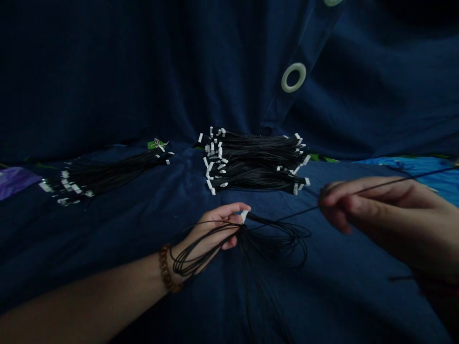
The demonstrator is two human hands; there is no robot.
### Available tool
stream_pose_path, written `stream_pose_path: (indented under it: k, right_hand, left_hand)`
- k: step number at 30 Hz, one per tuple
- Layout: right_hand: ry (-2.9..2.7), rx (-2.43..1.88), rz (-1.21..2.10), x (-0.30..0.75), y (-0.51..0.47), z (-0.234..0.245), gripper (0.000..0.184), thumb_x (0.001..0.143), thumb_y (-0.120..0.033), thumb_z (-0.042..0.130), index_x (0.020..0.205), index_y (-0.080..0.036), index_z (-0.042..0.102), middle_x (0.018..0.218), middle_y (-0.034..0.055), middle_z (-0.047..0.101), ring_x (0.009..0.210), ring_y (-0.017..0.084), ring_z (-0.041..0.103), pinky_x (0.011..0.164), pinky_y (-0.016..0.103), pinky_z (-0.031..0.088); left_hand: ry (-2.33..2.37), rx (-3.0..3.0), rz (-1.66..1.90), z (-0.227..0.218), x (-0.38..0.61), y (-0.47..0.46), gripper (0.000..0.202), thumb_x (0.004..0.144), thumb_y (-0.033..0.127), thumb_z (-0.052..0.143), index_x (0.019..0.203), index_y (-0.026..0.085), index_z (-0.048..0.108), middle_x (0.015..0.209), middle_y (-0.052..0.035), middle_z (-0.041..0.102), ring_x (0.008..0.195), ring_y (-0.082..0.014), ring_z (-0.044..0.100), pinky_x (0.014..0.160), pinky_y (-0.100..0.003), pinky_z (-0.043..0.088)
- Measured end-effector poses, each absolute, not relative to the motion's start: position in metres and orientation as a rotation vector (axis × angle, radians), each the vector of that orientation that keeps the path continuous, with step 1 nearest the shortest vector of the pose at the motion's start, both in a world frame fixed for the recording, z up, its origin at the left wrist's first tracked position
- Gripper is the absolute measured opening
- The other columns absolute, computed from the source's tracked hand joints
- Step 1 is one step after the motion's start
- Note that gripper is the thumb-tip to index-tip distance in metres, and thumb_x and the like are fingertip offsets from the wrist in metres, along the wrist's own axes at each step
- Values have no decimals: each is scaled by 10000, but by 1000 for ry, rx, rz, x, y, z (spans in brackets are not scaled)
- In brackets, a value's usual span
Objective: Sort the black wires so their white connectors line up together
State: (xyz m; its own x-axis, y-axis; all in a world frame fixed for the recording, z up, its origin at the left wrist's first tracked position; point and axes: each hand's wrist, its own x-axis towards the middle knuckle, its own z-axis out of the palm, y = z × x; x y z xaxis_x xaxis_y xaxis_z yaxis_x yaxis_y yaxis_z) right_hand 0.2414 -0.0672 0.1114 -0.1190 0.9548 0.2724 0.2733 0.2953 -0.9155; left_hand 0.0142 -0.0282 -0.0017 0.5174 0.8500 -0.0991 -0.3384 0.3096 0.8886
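Note:
My left hand (222, 229), with a beaded bracelet on the wrist, pinches a looped bundle of thin black cable (287, 234) at its middle. A small white connector (244, 216) sticks up at the fingertips. Loops spread to both sides, and loose strands hang down below. On the right, my right hand (362, 205) is closed on a single black strand that runs taut from the bundle and on past the hand to the right edge. Motion blurs its fingertips slightly.
Behind my hands lies a stack of black cable bundles (256, 160) with white connectors at both ends. Another black bundle (118, 169) lies at the left. Dark blue cloth (143, 239) covers the surface and hangs behind as a curtain with a pale ring (284, 79).

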Motion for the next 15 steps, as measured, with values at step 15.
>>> stream_pose_path:
  k: [15]
  right_hand:
    - [-2029, -1401, 672, 196, -91, 78, 118, 833, -230, 500, 746, -188, 567, 614, -19, 625, 536, 106, 579, 473, 204, 403]
  left_hand:
    - [681, 970, 839, 10, 18, -33, 275, 748, 259, 636, 1011, 184, 608, 645, 45, 475, 435, -4, 416, 368, -82, 288]
